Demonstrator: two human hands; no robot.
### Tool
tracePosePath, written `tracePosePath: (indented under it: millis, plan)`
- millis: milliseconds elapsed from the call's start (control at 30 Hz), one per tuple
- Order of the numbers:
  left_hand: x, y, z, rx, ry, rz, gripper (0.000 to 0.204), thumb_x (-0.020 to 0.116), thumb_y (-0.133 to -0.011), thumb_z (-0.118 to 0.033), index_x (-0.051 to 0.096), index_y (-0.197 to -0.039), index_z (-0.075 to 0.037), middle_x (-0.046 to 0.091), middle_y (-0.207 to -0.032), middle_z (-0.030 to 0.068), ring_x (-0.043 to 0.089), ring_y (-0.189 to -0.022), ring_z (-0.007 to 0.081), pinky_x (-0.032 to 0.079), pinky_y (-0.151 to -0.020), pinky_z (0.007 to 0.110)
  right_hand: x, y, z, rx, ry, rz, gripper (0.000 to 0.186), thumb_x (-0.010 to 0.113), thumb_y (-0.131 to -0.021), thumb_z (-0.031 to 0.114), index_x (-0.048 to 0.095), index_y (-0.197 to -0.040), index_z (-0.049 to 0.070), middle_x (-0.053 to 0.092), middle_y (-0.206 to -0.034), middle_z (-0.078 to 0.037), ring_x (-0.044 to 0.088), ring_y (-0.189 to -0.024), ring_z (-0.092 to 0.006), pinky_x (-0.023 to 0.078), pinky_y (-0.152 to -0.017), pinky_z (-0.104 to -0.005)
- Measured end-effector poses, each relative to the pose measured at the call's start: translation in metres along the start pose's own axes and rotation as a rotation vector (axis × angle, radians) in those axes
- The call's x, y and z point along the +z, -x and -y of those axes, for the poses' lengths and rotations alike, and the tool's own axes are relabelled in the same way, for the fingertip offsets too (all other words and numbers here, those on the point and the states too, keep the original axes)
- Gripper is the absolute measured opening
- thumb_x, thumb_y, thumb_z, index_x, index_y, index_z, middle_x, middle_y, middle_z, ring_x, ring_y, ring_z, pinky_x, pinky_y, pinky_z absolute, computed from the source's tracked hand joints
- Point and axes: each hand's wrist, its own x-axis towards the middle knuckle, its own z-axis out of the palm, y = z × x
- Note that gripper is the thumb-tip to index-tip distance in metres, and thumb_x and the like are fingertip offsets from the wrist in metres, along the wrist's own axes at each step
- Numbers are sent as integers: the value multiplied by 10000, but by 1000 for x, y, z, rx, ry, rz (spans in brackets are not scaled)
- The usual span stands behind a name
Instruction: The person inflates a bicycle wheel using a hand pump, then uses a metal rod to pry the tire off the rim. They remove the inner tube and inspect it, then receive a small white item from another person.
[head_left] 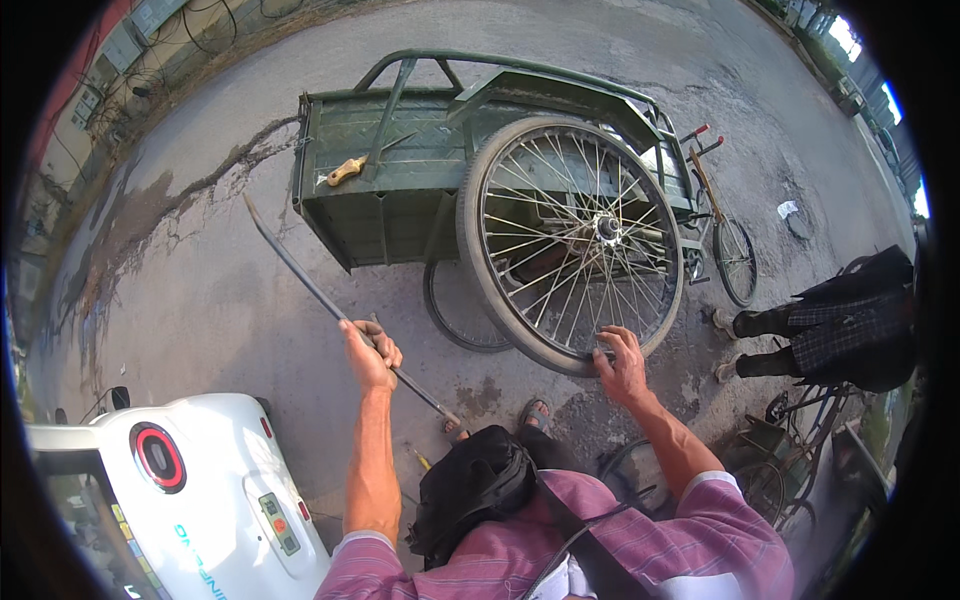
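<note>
The view came from the wearer's head, through the left of two fisheye cameras set side by side, and faced steeply down and forward. Nearest lay the shirt (700, 535) and bag (472, 492), along the lower edge; the left hand (372, 354) and right hand (622, 366) were next, near the middle, then the wheel (608, 229), with the cart (360, 222) farther out and the road (300, 300) reaching toward the upper rim. The wide lens took in a car (225, 450) at lower left, another person (850, 330) at right and slivers of sky (843, 38) at upper right. The picture was upright and unmirrored, rounded off by black corners, with straight edges bowed toward its rim
</note>
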Motion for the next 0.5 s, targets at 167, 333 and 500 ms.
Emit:
tracePosePath:
  millis: [167, 333, 500]
  plan:
    - [22, -12, 28, 265, -30, 59, 658, 369, -1061, -705, 509, -873, -90, 364, -550, -10, 323, -429, 121, 308, -420, 300, 9, 1, 1, 12, 19, -26, 312, 718, -881, 130, 689, -1176, 33, 632, -1279, -170, 568, -1250, -389, 469, -1056, -471]
    - [12, -16, 52, 106, -407, 144, 655, 316, -1080, -679, 498, -900, -77, 417, -569, 20, 364, -435, 125, 358, -437, 302, 3, 3, 1, -12, 45, -45, 318, 721, -868, 128, 698, -1172, 38, 637, -1285, -166, 562, -1271, -384, 463, -1080, -467]
    - [31, -11, -18, 304, 27, -12, 688, 314, -1057, -729, 475, -918, -75, 401, -563, 12, 353, -435, 120, 349, -423, 295, 3, 4, -4, 35, 13, -46, 332, 721, -861, 114, 693, -1182, 34, 638, -1288, -164, 566, -1267, -385, 459, -1090, -466]
